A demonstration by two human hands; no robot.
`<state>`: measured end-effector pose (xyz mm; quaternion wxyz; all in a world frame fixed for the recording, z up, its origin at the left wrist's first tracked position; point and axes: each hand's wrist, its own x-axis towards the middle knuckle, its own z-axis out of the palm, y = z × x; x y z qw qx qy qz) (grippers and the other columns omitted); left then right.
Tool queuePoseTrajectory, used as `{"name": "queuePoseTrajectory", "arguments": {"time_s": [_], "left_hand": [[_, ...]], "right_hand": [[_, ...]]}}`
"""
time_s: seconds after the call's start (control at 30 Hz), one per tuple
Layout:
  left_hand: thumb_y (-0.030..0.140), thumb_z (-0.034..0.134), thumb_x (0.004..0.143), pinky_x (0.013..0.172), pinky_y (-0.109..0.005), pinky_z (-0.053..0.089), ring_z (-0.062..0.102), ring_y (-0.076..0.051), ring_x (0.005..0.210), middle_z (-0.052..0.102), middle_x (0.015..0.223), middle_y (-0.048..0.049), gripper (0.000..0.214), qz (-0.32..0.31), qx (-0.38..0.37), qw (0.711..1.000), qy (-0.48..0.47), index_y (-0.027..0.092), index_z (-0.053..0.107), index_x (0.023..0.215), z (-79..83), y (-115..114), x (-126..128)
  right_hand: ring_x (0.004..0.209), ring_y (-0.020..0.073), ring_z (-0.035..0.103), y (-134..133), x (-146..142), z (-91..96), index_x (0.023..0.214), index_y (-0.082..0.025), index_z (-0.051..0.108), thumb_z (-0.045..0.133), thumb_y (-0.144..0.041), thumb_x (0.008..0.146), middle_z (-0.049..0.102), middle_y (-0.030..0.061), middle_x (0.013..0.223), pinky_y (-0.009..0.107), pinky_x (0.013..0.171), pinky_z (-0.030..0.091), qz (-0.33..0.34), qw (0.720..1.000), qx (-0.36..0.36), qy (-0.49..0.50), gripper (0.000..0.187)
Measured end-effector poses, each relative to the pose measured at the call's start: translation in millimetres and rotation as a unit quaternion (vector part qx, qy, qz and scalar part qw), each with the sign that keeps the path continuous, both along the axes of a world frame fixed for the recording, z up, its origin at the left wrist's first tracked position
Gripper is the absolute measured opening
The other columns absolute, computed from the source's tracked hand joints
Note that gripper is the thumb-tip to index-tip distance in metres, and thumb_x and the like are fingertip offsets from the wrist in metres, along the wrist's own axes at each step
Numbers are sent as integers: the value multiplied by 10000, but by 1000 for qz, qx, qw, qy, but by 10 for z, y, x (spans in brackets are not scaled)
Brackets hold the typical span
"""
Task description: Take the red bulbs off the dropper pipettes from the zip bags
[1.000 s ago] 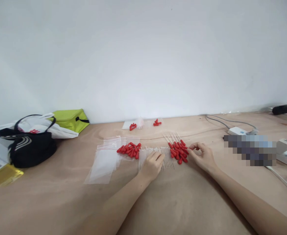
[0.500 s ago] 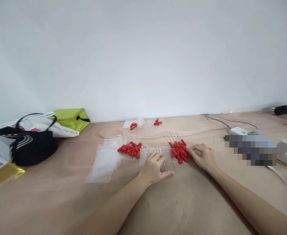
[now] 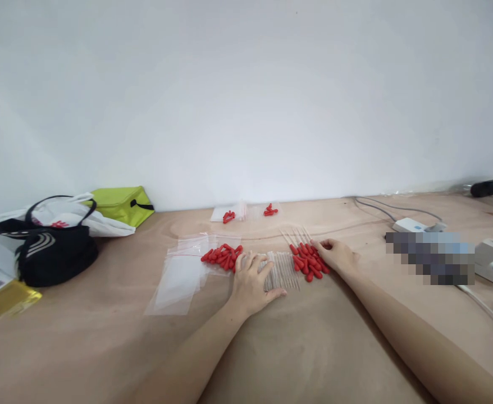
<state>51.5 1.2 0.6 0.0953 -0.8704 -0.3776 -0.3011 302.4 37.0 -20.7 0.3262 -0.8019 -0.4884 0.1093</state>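
Observation:
Pale thin wooden sticks (image 3: 281, 271) lie side by side in a row on the table. My left hand (image 3: 250, 283) rests over the row's left part, fingers spread, its fingertips close to a pile of red bulb-shaped pieces (image 3: 221, 255). To the right of the row is a cluster of red pieces (image 3: 309, 264), and several red-tipped sticks (image 3: 293, 238) point away from it toward the wall. My right hand (image 3: 337, 257) is at the cluster's far right side, thumb and forefinger pinched at a red-tipped stick, which the fingers partly cover.
Clear zip bags (image 3: 174, 286) overlap on the left. Farther back lie small bags (image 3: 223, 213) with red pieces. A black bag (image 3: 59, 255), a lime-green bag (image 3: 122, 203) and a yellow package (image 3: 13, 297) are at far left; a white adapter (image 3: 409, 225) with cables is on the right.
My left hand has slid left along the sticks, uncovering more of the row. My right hand has shifted left and away, its fingertips now at a red tip.

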Motion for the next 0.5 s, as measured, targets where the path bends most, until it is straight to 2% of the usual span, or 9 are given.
{"name": "queuePoseTrajectory", "arguments": {"time_s": [0.1,0.23,0.37,0.5], "left_hand": [[645,615,571,904,-523,263,468,-309,1006,583,1027,-108,645,1,4,1000,-6,176,596,1013,-9,-32,-16],[654,576,603,916,-503,252,485,-299,991,589,1023,-117,662,-7,17,1000,-21,163,576,1048,-9,-115,-89],[606,571,640,899,-465,283,503,-276,950,599,983,-110,600,-3,16,999,-39,158,559,1039,23,-178,-306],[490,570,709,859,-420,328,504,-258,936,592,968,-96,459,24,15,999,-33,164,543,1031,57,-180,-582]], "right_hand": [[785,297,577,64,-21,-19,660,-258,674,503,-589,629,668,73,708,478,772,309,-15,1000,-12,-13,374],[741,294,581,101,-15,-42,614,-253,664,528,-557,622,649,84,642,487,754,312,-29,999,-15,-11,333],[694,280,580,86,-18,-25,589,-244,654,498,-547,649,633,68,580,480,753,303,-33,999,-17,2,346],[691,251,575,40,-55,18,649,-228,644,455,-530,689,644,55,618,440,761,307,-50,999,8,14,359]]}}
